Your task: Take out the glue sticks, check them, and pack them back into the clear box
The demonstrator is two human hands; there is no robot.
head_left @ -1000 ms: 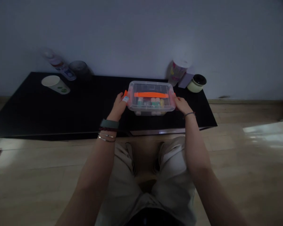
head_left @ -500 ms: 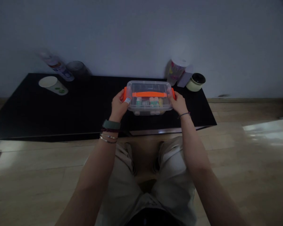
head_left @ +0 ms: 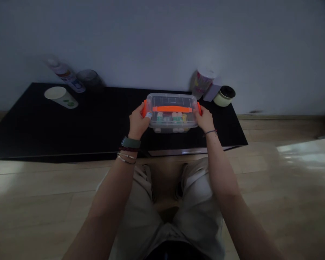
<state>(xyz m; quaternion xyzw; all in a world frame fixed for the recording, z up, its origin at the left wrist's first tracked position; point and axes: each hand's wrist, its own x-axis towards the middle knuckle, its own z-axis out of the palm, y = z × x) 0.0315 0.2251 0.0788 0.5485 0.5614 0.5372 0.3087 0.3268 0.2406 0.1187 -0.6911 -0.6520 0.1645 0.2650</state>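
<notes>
A clear plastic box [head_left: 173, 119] with an orange handle and orange side latches is at the middle of the black cabinet top [head_left: 97, 133]. Through its lid several small bottles show. My left hand [head_left: 139, 121] grips the box's left end, thumb on the lid's edge by the latch. At the right end my right hand [head_left: 204, 118] holds the box in the same way, fingers mostly hidden behind the side. Whether the box touches the cabinet top cannot be made out.
Far left stand a white paper cup [head_left: 61, 97], a bottle [head_left: 67, 77] and a dark glass [head_left: 90, 81]. Right of the box, near the wall, are a patterned cup [head_left: 202, 83], a pale carton [head_left: 212, 91] and a cream jar with a black top [head_left: 224, 96].
My left hand has shifted very slightly right along with the box's left end. Both hands still hold the box, and the rest looks nearly the same.
</notes>
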